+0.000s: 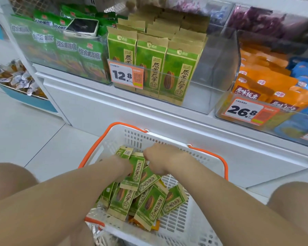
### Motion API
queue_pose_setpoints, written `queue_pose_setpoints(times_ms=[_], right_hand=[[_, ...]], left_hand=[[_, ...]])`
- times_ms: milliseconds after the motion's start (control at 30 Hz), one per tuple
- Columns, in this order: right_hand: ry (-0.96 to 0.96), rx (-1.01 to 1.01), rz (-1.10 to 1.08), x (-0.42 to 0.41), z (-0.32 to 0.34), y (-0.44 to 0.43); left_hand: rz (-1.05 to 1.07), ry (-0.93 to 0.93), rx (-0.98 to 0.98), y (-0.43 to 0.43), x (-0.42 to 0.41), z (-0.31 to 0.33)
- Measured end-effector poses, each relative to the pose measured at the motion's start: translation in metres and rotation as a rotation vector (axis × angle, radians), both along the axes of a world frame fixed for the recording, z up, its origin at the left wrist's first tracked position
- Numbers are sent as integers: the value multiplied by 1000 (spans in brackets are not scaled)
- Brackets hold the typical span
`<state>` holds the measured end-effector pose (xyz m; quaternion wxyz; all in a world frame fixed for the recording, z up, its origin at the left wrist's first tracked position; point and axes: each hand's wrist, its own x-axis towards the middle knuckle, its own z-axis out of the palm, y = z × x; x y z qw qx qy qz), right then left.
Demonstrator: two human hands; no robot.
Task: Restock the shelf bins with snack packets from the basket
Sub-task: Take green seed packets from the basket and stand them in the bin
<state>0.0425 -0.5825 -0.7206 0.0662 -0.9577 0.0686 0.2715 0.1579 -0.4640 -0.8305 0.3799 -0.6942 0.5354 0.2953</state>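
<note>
Both of your hands are down in the white basket (190, 217), and the green seed packets (132, 190) lie in a loose heap right under them. The packet on top (134, 172) stands between your two hands. Its long side runs up and away from you, with its top end leaning a little toward the shelf.

Your left hand (124, 168) is at the left edge of that packet, and your right hand (158, 154) is at its top right corner. Both are about as near to it as each other. The left grip seems to hold the packet's side, with the fingers tucked behind it. The right hand's fingers curl down out of sight, so you cannot tell from here if that grip is grasping a packet or just reaching in.

Both arms stretch forward and down, with the wrists bent toward the heap.

The bin for these packets (219, 89) is straight ahead and higher up, on the shelf. It has rows of the same green packets on its left side and a bare gap on its right. So the packet likely needs to come up, stand tall, and go in that gap
</note>
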Motion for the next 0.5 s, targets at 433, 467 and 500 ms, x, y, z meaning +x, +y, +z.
queue_pose_setpoints(times_ms=[433,467,500], right_hand=[[47,-13,0,0,8,2],[48,-11,-3,0,9,3],[49,-11,-7,0,11,4]], left_hand=[[-201,-52,-116,0,-1,10],[-201,-43,-134,-2,-1,15],[-199,-40,-154,-5,-2,19]])
